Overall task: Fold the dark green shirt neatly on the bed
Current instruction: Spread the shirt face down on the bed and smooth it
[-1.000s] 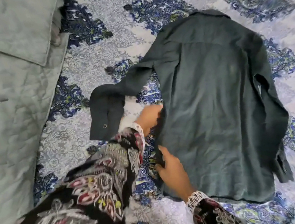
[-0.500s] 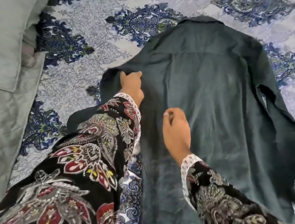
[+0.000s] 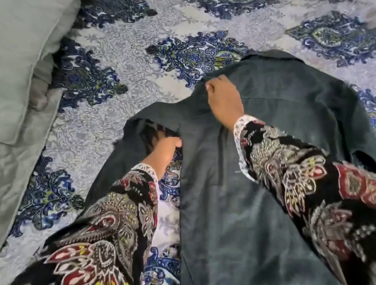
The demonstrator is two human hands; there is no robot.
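The dark green shirt (image 3: 275,131) lies back-up on the patterned bedsheet (image 3: 124,55), collar toward the far edge. My right hand (image 3: 223,97) pinches the fabric at the left shoulder near the collar. My left hand (image 3: 164,152) reaches under the lifted left sleeve, its fingers hidden by the cloth, so its grip is unclear. The left sleeve drapes over my left forearm. The right sleeve lies folded along the shirt's right side.
A grey-green quilted pillow (image 3: 6,58) and a matching quilt (image 3: 1,177) fill the left side of the bed. The far edge of the bed runs along the top right. My patterned sleeves cover the near part of the shirt.
My right hand moved from the shirt's middle up to the left shoulder near the collar. My left hand dropped under the left sleeve. The view shifted closer to the shirt.
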